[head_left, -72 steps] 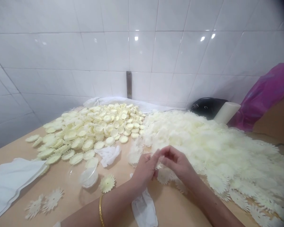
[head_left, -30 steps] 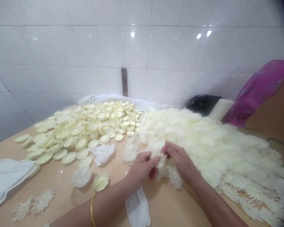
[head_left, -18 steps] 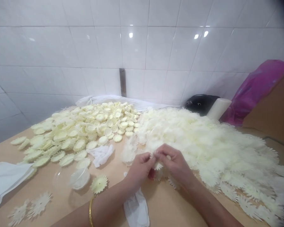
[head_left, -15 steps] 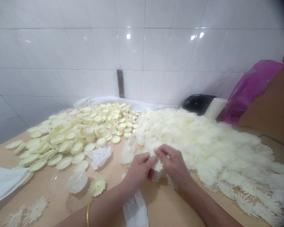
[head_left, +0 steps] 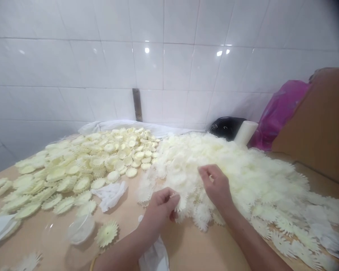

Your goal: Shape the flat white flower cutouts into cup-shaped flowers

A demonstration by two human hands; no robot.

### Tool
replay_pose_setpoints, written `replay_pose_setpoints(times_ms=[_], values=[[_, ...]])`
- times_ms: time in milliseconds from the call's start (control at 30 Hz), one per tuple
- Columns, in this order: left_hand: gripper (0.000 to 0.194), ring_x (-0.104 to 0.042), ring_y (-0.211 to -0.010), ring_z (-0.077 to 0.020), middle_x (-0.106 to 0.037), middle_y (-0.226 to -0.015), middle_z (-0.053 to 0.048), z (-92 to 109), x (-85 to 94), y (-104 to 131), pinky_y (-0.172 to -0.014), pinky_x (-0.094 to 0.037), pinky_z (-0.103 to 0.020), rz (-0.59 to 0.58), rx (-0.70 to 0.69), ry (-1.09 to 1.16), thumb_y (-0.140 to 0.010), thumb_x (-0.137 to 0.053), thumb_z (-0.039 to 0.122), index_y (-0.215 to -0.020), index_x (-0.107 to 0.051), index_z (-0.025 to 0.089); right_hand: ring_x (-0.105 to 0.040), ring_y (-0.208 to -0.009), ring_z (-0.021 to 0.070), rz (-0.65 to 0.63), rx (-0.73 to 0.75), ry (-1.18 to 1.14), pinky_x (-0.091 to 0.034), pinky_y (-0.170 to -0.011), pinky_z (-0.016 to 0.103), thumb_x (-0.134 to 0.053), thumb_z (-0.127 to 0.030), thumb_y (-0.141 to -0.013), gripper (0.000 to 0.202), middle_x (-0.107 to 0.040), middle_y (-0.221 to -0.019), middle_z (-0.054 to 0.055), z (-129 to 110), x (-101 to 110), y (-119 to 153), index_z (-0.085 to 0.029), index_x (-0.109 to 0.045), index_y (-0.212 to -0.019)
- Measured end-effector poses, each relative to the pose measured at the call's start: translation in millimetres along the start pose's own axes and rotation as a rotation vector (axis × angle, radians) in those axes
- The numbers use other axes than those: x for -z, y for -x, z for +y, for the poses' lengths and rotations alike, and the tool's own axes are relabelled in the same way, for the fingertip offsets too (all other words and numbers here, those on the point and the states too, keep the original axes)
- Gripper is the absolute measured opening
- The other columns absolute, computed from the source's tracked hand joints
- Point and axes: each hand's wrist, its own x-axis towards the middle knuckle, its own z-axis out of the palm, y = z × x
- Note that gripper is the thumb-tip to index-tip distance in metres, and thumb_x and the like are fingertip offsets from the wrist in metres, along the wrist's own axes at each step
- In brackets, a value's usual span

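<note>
My left hand (head_left: 162, 207) is closed on a pale petal-edged disc (head_left: 182, 203) near the front of the table. Up and to the right of it, my right hand (head_left: 217, 184) hangs over the big heap of thin white-cream cutouts (head_left: 243, 165), thumb and fingertips pinched together; what they hold, if anything, is too small to make out. Thicker yellowish notched discs (head_left: 81, 162) are piled on the left. One single yellowish disc (head_left: 106, 234) lies left of my left forearm, beside a clear round dish with white contents (head_left: 81, 229).
A crumpled white cloth (head_left: 110, 195) lies mid-table, another (head_left: 156, 256) under my left forearm. At the back right are a black object (head_left: 227, 128), a white roll (head_left: 245, 133), a pink bag (head_left: 282, 113) and a brown box (head_left: 316, 128). White tiles (head_left: 147, 67) rise behind.
My hands have separated: the right one moved up and to the right, away from the disc, while the left one keeps it. The whole view has shifted slightly.
</note>
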Motion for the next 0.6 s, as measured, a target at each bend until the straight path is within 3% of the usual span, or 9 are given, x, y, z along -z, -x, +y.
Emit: replay_pose_setpoints(times_ms=[100,300,367,467,600], values=[[0.035,-0.04,-0.041,-0.0058,-0.04,-0.046,0.005,0,1.2,-1,-0.043,-0.031,-0.019,0.046,-0.012,0.028,-0.069,-0.056,0.044,-0.057,-0.04,0.016,-0.049,-0.068,0.0167,-0.039,-0.07,-0.079,-0.039,-0.065,0.029,-0.046,-0.035,-0.08,0.023,-0.054,-0.069,0.003,-9,2,3,-0.018,-0.054,-0.066],[0.044,-0.032,-0.035,-0.004,-0.031,-0.044,0.008,-2,3.3,-5,-0.036,-0.024,-0.018,0.096,0.024,0.136,-0.063,-0.06,0.05,-0.054,-0.033,0.017,-0.051,-0.07,0.0167,-0.505,-0.017,-0.368,-0.041,-0.067,0.029,-0.052,-0.034,-0.078,0.017,-0.057,-0.073,0.003,-40,-1,16,-0.019,-0.058,-0.074],[0.043,-0.031,-0.036,-0.0034,-0.032,-0.045,0.007,0,3.5,-5,-0.036,-0.024,-0.017,0.092,0.032,0.156,-0.063,-0.059,0.052,-0.054,-0.035,0.017,-0.051,-0.07,0.0164,-0.604,-0.044,-0.409,-0.041,-0.067,0.029,-0.055,-0.034,-0.076,0.016,-0.058,-0.073,0.003,-42,-5,20,-0.018,-0.059,-0.076],[0.041,-0.032,-0.038,-0.0032,-0.034,-0.048,0.006,2,4.2,-4,-0.037,-0.025,-0.017,0.072,0.031,0.147,-0.066,-0.056,0.053,-0.056,-0.042,0.015,-0.05,-0.066,0.0148,-0.671,-0.118,-0.444,-0.041,-0.064,0.028,-0.058,-0.036,-0.074,0.019,-0.056,-0.068,0.001,-39,-10,24,-0.017,-0.057,-0.074],[0.038,-0.039,-0.039,-0.0049,-0.039,-0.048,0.005,-1,5.4,-4,-0.038,-0.028,-0.018,0.019,0.014,0.165,-0.068,-0.055,0.051,-0.06,-0.043,0.016,-0.048,-0.061,0.0134,-0.657,-0.172,-0.483,-0.039,-0.06,0.026,-0.052,-0.039,-0.078,0.025,-0.052,-0.063,0.0,-35,-10,23,-0.017,-0.054,-0.066]])
